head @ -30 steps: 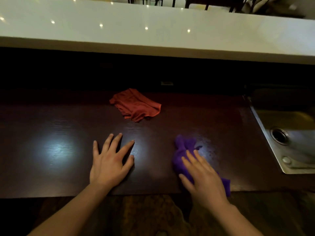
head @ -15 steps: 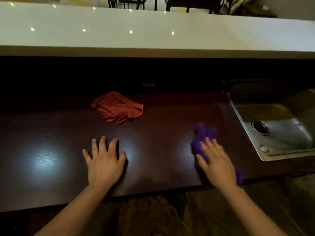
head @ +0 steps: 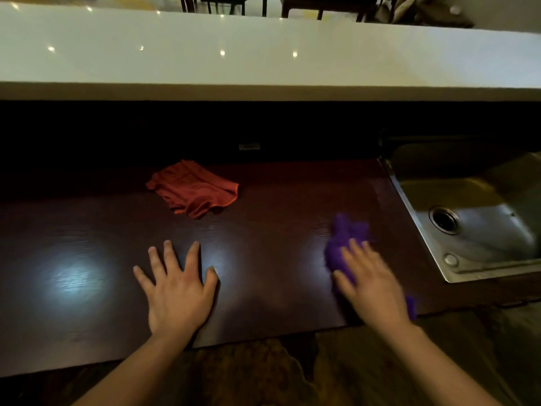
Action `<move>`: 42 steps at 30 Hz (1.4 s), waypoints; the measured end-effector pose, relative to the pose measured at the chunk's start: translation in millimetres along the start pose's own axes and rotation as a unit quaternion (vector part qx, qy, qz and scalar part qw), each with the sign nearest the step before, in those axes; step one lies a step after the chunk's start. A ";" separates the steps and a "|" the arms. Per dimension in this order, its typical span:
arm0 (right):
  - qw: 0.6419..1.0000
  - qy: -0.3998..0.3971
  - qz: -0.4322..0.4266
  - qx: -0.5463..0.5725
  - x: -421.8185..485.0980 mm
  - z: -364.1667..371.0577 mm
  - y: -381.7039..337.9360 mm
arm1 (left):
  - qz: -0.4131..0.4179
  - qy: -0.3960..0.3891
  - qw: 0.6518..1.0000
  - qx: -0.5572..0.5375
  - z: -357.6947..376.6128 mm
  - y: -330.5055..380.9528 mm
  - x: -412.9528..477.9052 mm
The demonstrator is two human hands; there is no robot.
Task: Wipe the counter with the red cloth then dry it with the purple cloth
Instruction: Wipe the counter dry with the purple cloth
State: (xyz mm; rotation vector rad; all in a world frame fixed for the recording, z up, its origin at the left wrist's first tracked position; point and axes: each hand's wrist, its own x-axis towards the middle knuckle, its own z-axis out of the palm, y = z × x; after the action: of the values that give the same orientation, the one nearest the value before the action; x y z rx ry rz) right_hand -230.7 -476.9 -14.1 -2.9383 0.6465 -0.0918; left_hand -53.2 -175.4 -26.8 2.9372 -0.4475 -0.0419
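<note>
Purple cloth [head: 347, 240] is on the dark wood counter [head: 278, 259], right side, near the front edge and near the sink [head: 480, 224] but not touching its rim. It's bunched, soft and light; judging by how it crumples it'll drag and fold rather than slide flat, so it wants a broad flat palm on top, not a pinch at a corner. Right hand [head: 370, 284] sits on it exactly that way: fingers spread and extended, palm pressing down, nothing curled around the fabric. Cloth sticks out ahead of the fingertips, and a small tuft shows past the heel of the hand at the counter edge. Hand and cloth are motion-blurred, so I can't confirm how much fabric is actually under the palm. Left hand [head: 177, 291] is flat on bare counter, fingers splayed, holding nothing, well apart from the purple cloth; looks like bracing. Red cloth [head: 193, 189] lies crumpled at the back of the counter, beyond the left hand, untouched by either hand. Read: drying step in progress, red cloth set aside.
</note>
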 end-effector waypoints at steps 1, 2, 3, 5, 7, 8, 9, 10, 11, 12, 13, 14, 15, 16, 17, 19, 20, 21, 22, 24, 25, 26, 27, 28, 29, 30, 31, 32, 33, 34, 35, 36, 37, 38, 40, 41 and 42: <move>0.999 0.008 0.052 -0.002 12.5 -3.1 17.0 | -0.002 -0.001 1.000 0.002 0.2 0.8 0.0; 0.995 0.007 0.099 -0.001 27.7 -6.3 27.3 | -0.005 -0.002 1.000 0.003 0.1 1.5 0.2; 0.990 0.002 0.140 0.004 43.5 -8.9 29.8 | -0.005 -0.003 1.000 0.007 -0.2 1.9 0.5; 0.983 0.008 0.181 0.021 69.5 -9.0 15.7 | -0.003 -0.005 1.000 0.011 -1.1 2.4 0.1; 0.988 0.002 0.149 0.030 79.1 -8.5 -12.4 | -0.005 -0.007 1.000 0.009 -3.4 2.8 -1.3; 0.994 -0.002 0.103 0.027 75.3 -5.9 -29.1 | -0.005 -0.008 1.000 0.008 -4.5 3.3 -1.8; 0.999 -0.006 0.040 0.024 65.1 -1.9 -46.3 | -0.006 -0.009 1.000 0.007 -5.3 3.7 -2.2; 0.999 -0.012 -0.022 0.026 49.3 2.0 -61.6 | -0.007 -0.010 1.000 0.006 -5.8 3.7 -2.1; 0.997 -0.019 -0.074 0.032 31.3 5.1 -72.9 | -0.006 -0.011 1.000 0.005 -6.2 3.6 -1.9; 0.992 -0.031 -0.117 0.037 16.6 6.4 -76.6 | -0.006 -0.009 1.000 0.003 -6.4 3.7 -1.6; 0.988 -0.044 -0.144 0.036 10.9 5.7 -71.4 | -0.006 -0.008 1.000 0.003 -6.8 3.6 -1.7; 0.986 -0.044 -0.155 0.030 14.7 4.1 -59.5 | -0.006 -0.007 1.000 0.003 -6.9 3.8 -1.7; 0.989 -0.037 -0.140 0.022 25.7 2.8 -44.9 | -0.007 -0.007 1.000 0.003 -7.0 3.9 -1.9; 0.995 -0.027 -0.100 0.015 40.8 2.3 -30.4 | -0.007 -0.005 1.000 0.002 -7.1 4.1 -1.6; 0.999 -0.014 -0.048 0.006 60.1 1.3 -18.4 | -0.007 -0.005 1.000 0.002 -6.8 4.4 -1.2; 0.999 -0.003 0.053 0.002 100.9 -1.0 -7.9 | -0.009 -0.009 1.000 0.007 -6.5 4.4 -1.2; 0.995 -0.006 0.094 0.011 118.5 -0.9 -9.7 | -0.009 -0.011 1.000 0.010 -6.8 4.6 -1.0; 0.993 -0.007 0.119 0.023 133.1 -0.4 -15.6 | -0.010 -0.011 1.000 0.012 -7.1 4.8 -0.8; 0.991 -0.009 0.129 0.033 142.8 -0.9 -24.8 | -0.010 -0.011 1.000 0.013 -7.3 4.7 -0.9; 0.995 -0.018 0.089 0.029 142.6 -0.9 -48.8 | -0.008 -0.012 1.000 0.011 -7.9 4.5 -1.4; 0.999 -0.012 0.034 0.019 132.1 1.3 -62.6 | -0.008 -0.011 1.000 0.010 -8.4 4.5 -1.3; 0.999 0.001 -0.034 0.013 114.7 3.6 -76.3 | -0.009 -0.009 1.000 0.010 -8.6 4.6 -1.2; 0.995 0.004 -0.096 0.018 92.9 6.0 -87.5 | -0.009 -0.008 1.000 0.009 -8.6 4.7 -1.3; 0.989 -0.009 -0.145 0.027 71.3 9.3 -93.6 | -0.010 -0.008 1.000 0.008 -8.7 4.9 -1.1; 0.983 -0.040 -0.178 0.038 56.8 9.4 -94.2 | -0.010 -0.007 1.000 0.007 -8.6 5.0 -1.0; 0.979 -0.059 -0.194 0.040 54.3 9.7 -88.3 | -0.010 -0.006 1.000 0.008 -8.4 4.9 -0.9; 0.978 -0.062 -0.194 0.038 63.1 9.7 -80.2 | -0.011 -0.006 1.000 0.008 -8.4 4.8 -1.0; 0.983 -0.052 -0.171 0.034 79.8 10.7 -72.3 | -0.012 -0.006 1.000 0.007 -8.2 4.9 -1.0; 0.990 -0.043 -0.133 0.027 101.6 10.8 -67.1 | -0.013 -0.006 1.000 0.006 -8.0 5.0 -0.6; 0.996 -0.029 -0.085 0.016 127.5 10.6 -64.0 | -0.015 -0.005 1.000 0.005 -7.5 4.9 -0.5; 0.999 -0.022 -0.036 0.007 153.5 10.2 -62.4 | -0.015 -0.003 1.000 0.005 -6.9 4.6 -0.7; 1.000 -0.022 0.007 0.005 177.2 10.2 -62.9 | -0.015 -0.001 1.000 0.004 -6.6 4.5 -0.9; 0.999 -0.022 0.042 0.012 197.8 10.4 -65.2 | -0.015 0.001 1.000 0.002 -6.7 4.6 -0.9; 0.998 -0.020 0.059 0.020 214.3 10.2 -70.3 | -0.016 0.004 1.000 0.001 -6.7 5.1 -0.4; 0.998 -0.032 0.041 0.033 231.6 10.1 -92.0 | -0.018 0.004 1.000 0.002 -5.9 5.4 0.3; 0.999 -0.043 0.002 0.032 230.3 10.0 -107.5 | -0.020 0.001 1.000 0.004 -6.3 5.2 -0.2; 0.997 -0.057 -0.046 0.024 221.8 10.9 -122.6 | -0.020 0.000 1.000 0.003 -7.3 5.2 -0.4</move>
State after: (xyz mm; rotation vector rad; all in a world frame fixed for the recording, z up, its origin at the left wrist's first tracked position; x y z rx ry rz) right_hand 21.9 -458.9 -0.7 -2.9014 0.4874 0.0498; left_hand -54.8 -179.0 -18.7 2.9524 -0.3900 -0.0467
